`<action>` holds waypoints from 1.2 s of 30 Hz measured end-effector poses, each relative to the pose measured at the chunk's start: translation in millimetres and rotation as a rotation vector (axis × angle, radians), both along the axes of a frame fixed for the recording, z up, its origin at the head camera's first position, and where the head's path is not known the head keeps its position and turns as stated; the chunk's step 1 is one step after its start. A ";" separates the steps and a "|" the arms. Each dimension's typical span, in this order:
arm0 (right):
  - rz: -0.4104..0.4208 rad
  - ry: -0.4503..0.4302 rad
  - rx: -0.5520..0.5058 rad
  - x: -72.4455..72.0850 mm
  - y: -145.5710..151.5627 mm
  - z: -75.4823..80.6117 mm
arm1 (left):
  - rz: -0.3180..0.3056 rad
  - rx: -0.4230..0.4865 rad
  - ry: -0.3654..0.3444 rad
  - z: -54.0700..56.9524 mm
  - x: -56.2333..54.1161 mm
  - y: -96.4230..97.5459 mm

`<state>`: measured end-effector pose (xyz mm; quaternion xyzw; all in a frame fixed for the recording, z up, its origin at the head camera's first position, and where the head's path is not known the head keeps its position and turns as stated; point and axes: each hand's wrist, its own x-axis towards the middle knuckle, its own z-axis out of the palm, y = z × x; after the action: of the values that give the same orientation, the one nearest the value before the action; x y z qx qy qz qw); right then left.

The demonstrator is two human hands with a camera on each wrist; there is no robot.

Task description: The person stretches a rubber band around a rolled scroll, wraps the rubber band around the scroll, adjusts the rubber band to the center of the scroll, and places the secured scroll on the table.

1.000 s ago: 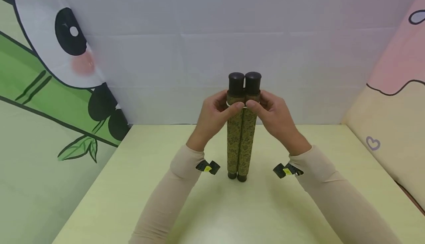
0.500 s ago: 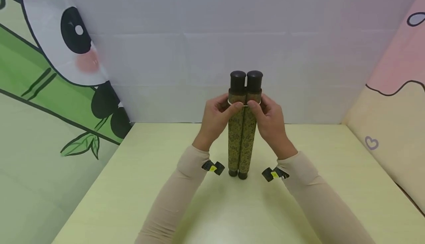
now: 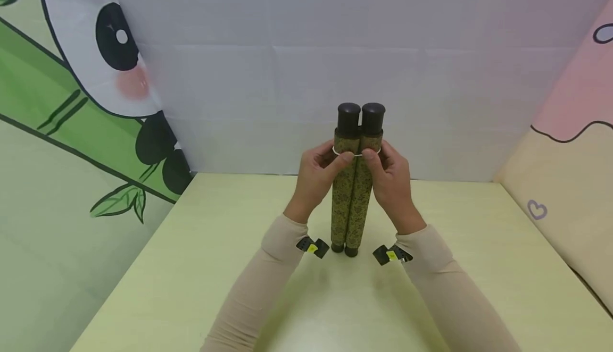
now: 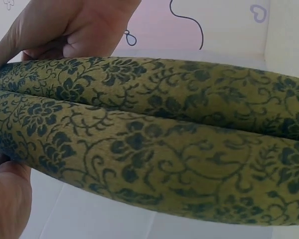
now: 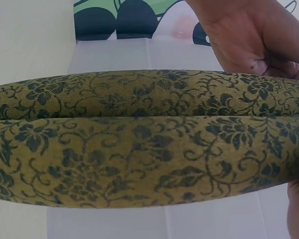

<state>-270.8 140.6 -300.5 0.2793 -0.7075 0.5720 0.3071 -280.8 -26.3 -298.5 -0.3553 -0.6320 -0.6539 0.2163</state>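
A scroll point(image 3: 342, 198), rolled from both ends into two rolls side by side, stands upright on the table in the head view. It has olive-gold cloth with dark flowers and black knobs point(image 3: 349, 118). A thin white band point(image 3: 358, 155) circles it below the upper knobs. My left hand point(image 3: 311, 182) grips its left side, thumb across the front at the band. On the right my right hand point(image 3: 394, 190) does likewise; both sets of fingers are partly hidden behind. In each wrist view the patterned cloth point(image 4: 139, 154) point(image 5: 139, 159) fills the middle.
A pale yellow table point(image 3: 215, 235) lies under the scroll. Behind stands a white wall sheet point(image 3: 239, 91); painted side panels flank it, green with a panda at left point(image 3: 43, 182), pink and cream at right point(image 3: 570, 182).
Both hands and the white band have slid slightly down the scroll. My right forearm has swung inward to the left. The scene has shifted a little to the right in the head view.
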 end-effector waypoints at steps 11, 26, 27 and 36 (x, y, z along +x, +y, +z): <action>0.026 -0.016 0.003 -1.3 -1.7 -8.5 | -0.002 0.002 -0.040 -9.4 0.0 -3.0; 0.022 -0.013 0.023 -1.0 -7.2 -18.6 | -0.015 0.036 -0.078 -22.0 -1.3 -6.7; 0.023 -0.010 0.024 -0.6 -7.4 -17.9 | -0.015 0.040 -0.077 -21.6 -1.0 -6.7; 0.027 -0.007 -0.010 5.7 -6.3 -18.9 | -0.053 0.043 -0.063 -17.1 1.5 -3.9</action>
<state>-265.1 134.3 -319.4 0.2851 -0.7020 0.5805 0.2982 -279.3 -30.2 -315.7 -0.3464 -0.6144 -0.6839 0.1863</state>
